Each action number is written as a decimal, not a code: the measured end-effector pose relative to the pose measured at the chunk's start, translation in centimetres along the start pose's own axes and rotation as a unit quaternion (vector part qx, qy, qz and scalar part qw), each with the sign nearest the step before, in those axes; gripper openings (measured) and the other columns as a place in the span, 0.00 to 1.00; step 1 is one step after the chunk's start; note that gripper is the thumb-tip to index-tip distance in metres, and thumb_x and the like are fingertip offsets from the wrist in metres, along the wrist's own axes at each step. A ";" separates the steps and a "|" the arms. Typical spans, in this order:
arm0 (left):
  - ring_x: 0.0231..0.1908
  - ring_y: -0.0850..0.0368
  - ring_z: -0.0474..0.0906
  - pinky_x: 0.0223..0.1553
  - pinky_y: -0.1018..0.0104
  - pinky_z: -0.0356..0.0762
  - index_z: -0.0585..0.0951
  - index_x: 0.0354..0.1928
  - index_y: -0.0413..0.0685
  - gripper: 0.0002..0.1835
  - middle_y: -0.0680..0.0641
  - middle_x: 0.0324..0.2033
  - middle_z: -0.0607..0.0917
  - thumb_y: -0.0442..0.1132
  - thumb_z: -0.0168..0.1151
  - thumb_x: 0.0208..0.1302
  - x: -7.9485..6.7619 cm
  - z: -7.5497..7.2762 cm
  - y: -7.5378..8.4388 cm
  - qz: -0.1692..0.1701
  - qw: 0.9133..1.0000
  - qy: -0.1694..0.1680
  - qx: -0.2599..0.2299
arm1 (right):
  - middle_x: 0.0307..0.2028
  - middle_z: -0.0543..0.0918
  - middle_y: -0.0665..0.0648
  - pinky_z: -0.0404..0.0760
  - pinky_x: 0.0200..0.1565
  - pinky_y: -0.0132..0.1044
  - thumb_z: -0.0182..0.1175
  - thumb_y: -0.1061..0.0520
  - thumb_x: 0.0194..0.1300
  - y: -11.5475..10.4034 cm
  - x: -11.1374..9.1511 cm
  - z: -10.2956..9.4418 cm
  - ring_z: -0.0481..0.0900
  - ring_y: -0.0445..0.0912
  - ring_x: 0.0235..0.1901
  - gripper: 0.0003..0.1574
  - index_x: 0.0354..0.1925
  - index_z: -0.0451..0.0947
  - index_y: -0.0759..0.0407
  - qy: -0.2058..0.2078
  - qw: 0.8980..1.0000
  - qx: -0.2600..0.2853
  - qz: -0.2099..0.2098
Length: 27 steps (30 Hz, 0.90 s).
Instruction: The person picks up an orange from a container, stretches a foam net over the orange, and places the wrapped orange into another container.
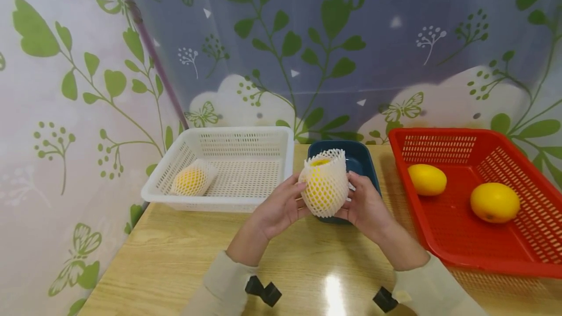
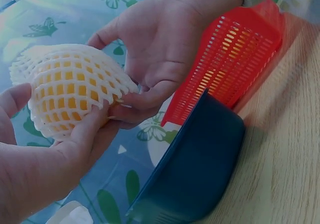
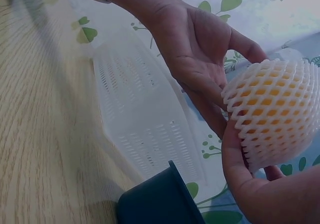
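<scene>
Both hands hold up a yellow fruit (image 1: 319, 162) wrapped in a white foam net sleeve (image 1: 327, 191). My left hand (image 1: 281, 204) grips its left side, thumb on the mesh and fingers curled beneath. From the right, my right hand (image 1: 368, 207) grips the other side, its thumb near the upper edge of the net. The sleeve's top stands loose, and bare yellow skin shows in the opening. In the left wrist view, fingertips of both hands meet at one end of the netted fruit (image 2: 67, 92). Mesh fills much of the right side of the right wrist view.
Behind the hands sits a dark blue bin (image 1: 366, 165), partly hidden by the fruit. At left, a white basket (image 1: 219, 202) holds another netted yellow fruit (image 1: 191, 180). A red basket (image 1: 456, 238) at right holds two bare yellow fruits (image 1: 494, 202). A patterned cloth hangs behind the wooden table (image 1: 184, 257).
</scene>
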State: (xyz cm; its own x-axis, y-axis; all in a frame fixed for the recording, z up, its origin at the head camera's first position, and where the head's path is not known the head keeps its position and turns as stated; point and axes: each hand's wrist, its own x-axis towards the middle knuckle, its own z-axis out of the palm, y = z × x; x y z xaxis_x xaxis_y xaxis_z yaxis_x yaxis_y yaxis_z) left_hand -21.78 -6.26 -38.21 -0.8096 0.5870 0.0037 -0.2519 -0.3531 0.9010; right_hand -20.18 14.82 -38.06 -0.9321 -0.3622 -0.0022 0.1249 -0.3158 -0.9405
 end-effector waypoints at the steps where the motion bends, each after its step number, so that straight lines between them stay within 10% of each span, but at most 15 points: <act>1: 0.48 0.58 0.77 0.53 0.65 0.76 0.53 0.74 0.46 0.28 0.48 0.54 0.74 0.39 0.42 0.75 0.0 0.0 0.0 0.000 1.000 0.001 0.000 | 0.52 0.73 0.53 0.80 0.50 0.40 0.34 0.42 0.76 0.0 0.0 -0.1 0.77 0.48 0.45 0.23 0.61 0.58 0.49 -0.001 1.000 -0.001 -0.001; 21: 0.57 0.51 0.73 0.63 0.45 0.66 0.56 0.72 0.49 0.28 0.41 0.64 0.69 0.39 0.46 0.73 0.2 -0.3 -0.2 -0.012 0.999 0.011 0.031 | 0.54 0.69 0.53 0.80 0.49 0.38 0.32 0.44 0.75 0.1 0.1 -0.4 0.75 0.48 0.47 0.27 0.66 0.52 0.53 -0.022 1.000 -0.004 -0.007; 27: 0.60 0.53 0.68 0.61 0.55 0.67 0.52 0.74 0.50 0.32 0.42 0.71 0.59 0.34 0.47 0.71 0.1 -0.5 -0.1 0.056 0.996 0.017 0.062 | 0.53 0.70 0.53 0.80 0.48 0.38 0.29 0.46 0.76 0.1 0.1 -0.4 0.74 0.47 0.47 0.25 0.65 0.54 0.52 -0.033 0.999 0.016 -0.012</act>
State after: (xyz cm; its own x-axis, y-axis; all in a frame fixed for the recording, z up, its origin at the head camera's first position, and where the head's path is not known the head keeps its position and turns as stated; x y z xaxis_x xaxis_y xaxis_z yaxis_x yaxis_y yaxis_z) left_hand -22.10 -6.45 -38.53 -0.8472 0.5229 0.0943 -0.0930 -0.3207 0.9426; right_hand -20.41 15.12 -38.25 -0.9105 -0.4114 0.0429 0.1158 -0.3530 -0.9284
